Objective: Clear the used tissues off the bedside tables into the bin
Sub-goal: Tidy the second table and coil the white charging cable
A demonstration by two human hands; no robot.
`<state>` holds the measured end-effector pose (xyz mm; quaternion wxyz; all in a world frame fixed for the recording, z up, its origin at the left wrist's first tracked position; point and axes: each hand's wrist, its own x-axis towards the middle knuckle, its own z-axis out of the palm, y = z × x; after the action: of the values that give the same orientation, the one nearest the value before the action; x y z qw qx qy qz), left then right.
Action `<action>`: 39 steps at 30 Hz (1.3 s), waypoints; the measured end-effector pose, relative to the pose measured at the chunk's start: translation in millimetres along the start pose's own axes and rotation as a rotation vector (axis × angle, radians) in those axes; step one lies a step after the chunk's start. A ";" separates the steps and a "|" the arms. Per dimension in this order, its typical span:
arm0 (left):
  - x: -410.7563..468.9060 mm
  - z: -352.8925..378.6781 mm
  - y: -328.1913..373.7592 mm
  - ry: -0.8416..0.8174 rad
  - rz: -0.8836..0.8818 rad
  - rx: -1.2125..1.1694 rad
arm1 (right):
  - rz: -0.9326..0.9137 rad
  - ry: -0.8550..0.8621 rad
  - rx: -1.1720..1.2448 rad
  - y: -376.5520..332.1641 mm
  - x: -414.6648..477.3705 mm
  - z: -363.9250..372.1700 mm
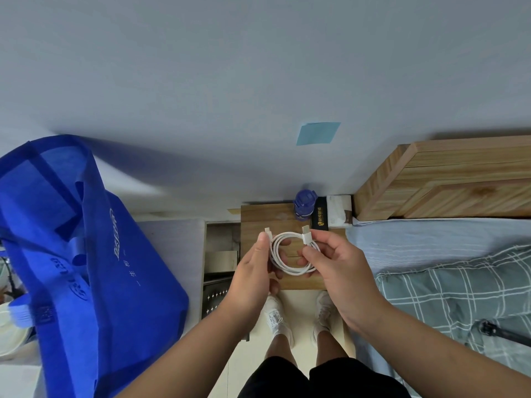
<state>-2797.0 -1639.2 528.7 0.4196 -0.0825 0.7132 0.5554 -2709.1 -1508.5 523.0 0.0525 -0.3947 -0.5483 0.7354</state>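
Both hands are raised over the small brown wooden bedside table (267, 216), sharing one thing. The left hand (253, 271) grips a coiled white charging cable (293, 273), thumb along the coil by the small plug. The right hand (339, 265) pinches the same coil just below the flat USB plug.

Along the table's far edge, in a row: a dark blue plastic bottle (304, 205), a black oblong case (321, 215), and a white soft pack of tissues (340, 209) nearest the pale wooden headboard (445, 182). I cannot tell whether any loose tissues lie on the table.

A large blue fabric bag (100, 268) is on the left. A grey checked pillow (459, 297) is on the right.
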 end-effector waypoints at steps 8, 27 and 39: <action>4.4 -7.3 5.6 0.110 0.095 0.080 | -0.029 -0.009 -0.023 3.0 3.6 -1.1; 20.0 -17.3 12.1 -0.343 -0.239 -0.241 | -0.055 0.000 -0.146 7.8 12.7 -8.8; 19.4 -18.1 -4.3 -0.234 0.019 -0.173 | 0.028 -0.057 -0.188 23.2 18.8 -5.8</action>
<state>-2815.9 -1649.7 512.7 0.4862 -0.0463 0.6097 0.6243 -2710.0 -1503.6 493.0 -0.0108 -0.3845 -0.6106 0.6922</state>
